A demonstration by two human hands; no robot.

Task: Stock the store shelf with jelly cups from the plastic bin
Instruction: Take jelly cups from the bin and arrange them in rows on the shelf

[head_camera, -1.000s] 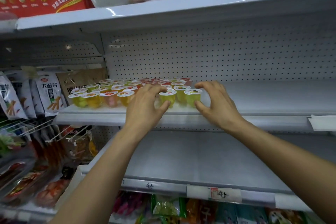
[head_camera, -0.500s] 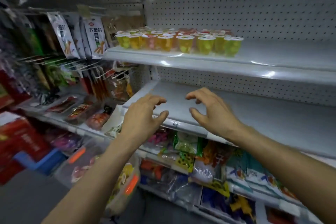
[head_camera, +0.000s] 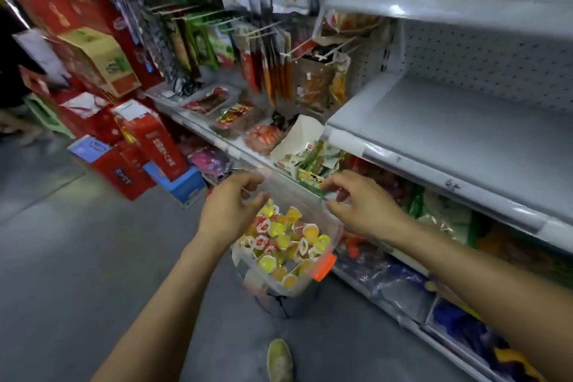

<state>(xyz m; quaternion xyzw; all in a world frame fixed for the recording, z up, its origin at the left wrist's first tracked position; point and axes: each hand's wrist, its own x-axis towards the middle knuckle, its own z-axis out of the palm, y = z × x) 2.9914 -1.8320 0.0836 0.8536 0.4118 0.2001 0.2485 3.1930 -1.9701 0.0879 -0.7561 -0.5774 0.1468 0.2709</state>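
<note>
While the left hand [head_camera: 232, 208] and right hand [head_camera: 356, 205] hang over the far edge of the bin [head_camera: 323, 268], fingers loosely curled, empty, pickup seems underway. Next: grasping jelly cups [head_camera: 285, 239].

One plastic bin [head_camera: 324, 267], near centre. Jelly cups [head_camera: 267, 263] inside it: well over a dozen, piled too thickly to count exactly. One shoe [head_camera: 280, 360].
</note>
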